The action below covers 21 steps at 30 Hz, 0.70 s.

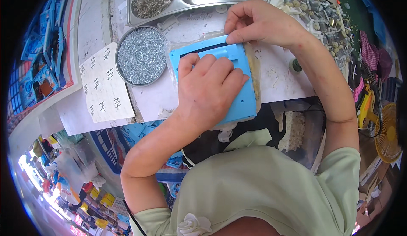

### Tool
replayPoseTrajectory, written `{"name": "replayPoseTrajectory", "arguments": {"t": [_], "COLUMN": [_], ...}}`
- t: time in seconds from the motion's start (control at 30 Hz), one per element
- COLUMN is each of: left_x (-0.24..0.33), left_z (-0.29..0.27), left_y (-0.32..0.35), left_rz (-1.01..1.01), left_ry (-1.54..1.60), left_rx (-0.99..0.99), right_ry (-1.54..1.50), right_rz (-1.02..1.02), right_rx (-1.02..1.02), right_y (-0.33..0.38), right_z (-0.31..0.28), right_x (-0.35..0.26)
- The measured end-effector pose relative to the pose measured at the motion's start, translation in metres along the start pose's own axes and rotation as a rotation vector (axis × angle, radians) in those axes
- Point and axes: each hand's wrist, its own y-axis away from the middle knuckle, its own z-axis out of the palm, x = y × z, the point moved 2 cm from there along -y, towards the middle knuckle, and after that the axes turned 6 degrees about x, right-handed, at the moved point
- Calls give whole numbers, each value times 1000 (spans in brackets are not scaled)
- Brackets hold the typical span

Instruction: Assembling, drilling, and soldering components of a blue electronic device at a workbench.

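Observation:
A light-blue plastic housing (pixel 244 105), flat and rectangular with small holes and a long dark slot, lies on clear plastic film at the table's front edge. My left hand (pixel 207 85) rests on it, fingers curled down over its raised middle part. At its far right corner my right hand (pixel 256 26) is closed in a pinch, thumb against the fingers; whatever lies between the fingertips is too small or hidden to make out. Left of the housing stands a round metal tin (pixel 141 55) full of small silver screws.
Behind, a steel divided tray (pixel 186 8) holds small metal springs. Mixed small grey and white parts (pixel 318 13) are heaped at the far right. Handwritten paper (pixel 101 87) lies left of the tin. Blue plastic pieces (pixel 42 77) fill a container at the far left.

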Motion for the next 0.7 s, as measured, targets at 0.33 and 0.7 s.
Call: {"name": "replayPoseTrajectory", "arguments": {"t": [0.33, 0.7], "left_x": [1, -88], "left_z": [0, -66], "left_y": [0, 45], "left_rz": [52, -464], "left_ry": [-73, -296], "left_rx": [40, 118], "right_ry": [-46, 627], "right_rz": [-145, -917], "right_rx": [55, 334], "right_y": [17, -54], "right_z": [-8, 48], "right_x": [8, -61]}}
